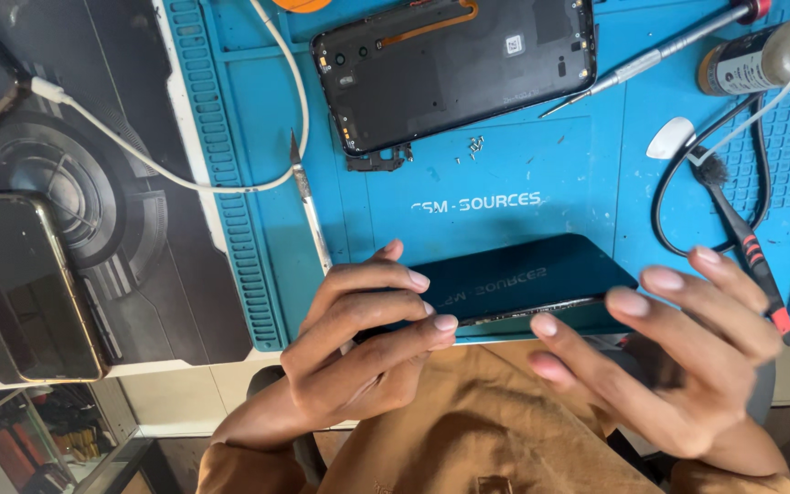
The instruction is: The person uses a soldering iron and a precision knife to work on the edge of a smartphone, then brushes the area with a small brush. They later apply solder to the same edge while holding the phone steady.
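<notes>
Both hands hold a dark phone (514, 284) just above the near edge of a blue work mat (523, 201). The phone is turned so its glass side faces up and away, and its thin metal edge points toward the person. The left hand (358, 338) wraps around the left end, with its fingers (413, 320) curled over the glass and closed on it. The right hand (678, 357) is at the right end. Its fingers (651, 279) are spread wide, and only the tips touch the phone's corner and edge. It may be steadying the phone more than gripping it, but the thumb is hidden, so this is hard to tell.

Farther up the mat lies a black phone back shell (454, 69), inside up. A small black bracket (377, 160) and a few tiny screws (475, 146) rest just below it. A craft knife (308, 197) lies to the left, under a white cable (185, 178). A screwdriver (651, 59), a glue bottle (765, 59), a white pick (669, 137) and a small brush (742, 242) are on the right. Another phone (25, 288) lies on a dark mat (157, 265) at far left.

The phone looks already opened, and the person seems to be checking its edge. The next move needs a gentle, steady hold on the thin sides, so the glass does not bend or slip
</notes>
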